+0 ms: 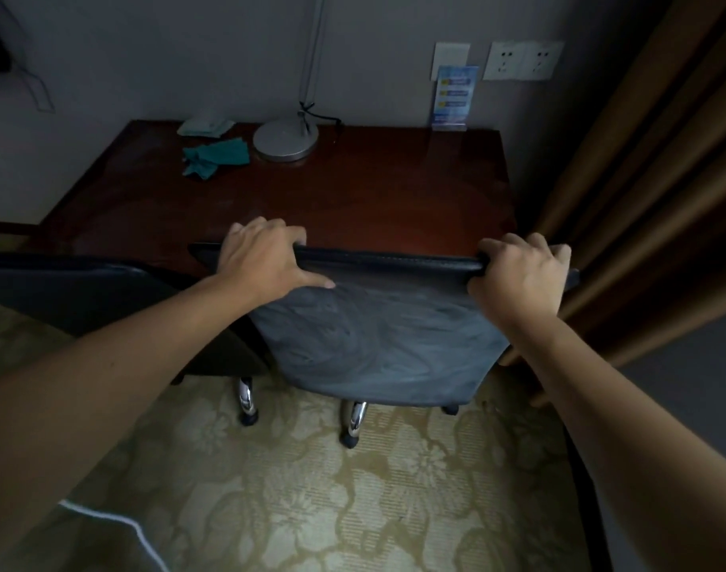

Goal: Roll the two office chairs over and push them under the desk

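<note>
Now two chairs stand at one desk [353, 192]; left hand [266, 253] and right hand [518, 274] clasp the right chair [377, 340]

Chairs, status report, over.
Left hand and right hand grip right chair backrest at desk. Left chair alongside. Curtain close right.

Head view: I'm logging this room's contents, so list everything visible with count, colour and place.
desk: one, dark reddish wood, against the wall
office chairs: two, dark; one at the desk's front edge, held by its backrest top; the other beside it on the left
lamp base: one, silver, back of desk
cloth: one, teal, left of lamp
packet: one, pale, behind cloth
card stand: one, blue, desk's back right
wall sockets: white, above desk
curtain: brown, right
carpet: beige floral
hands: left, right, gripping the backrest
</note>
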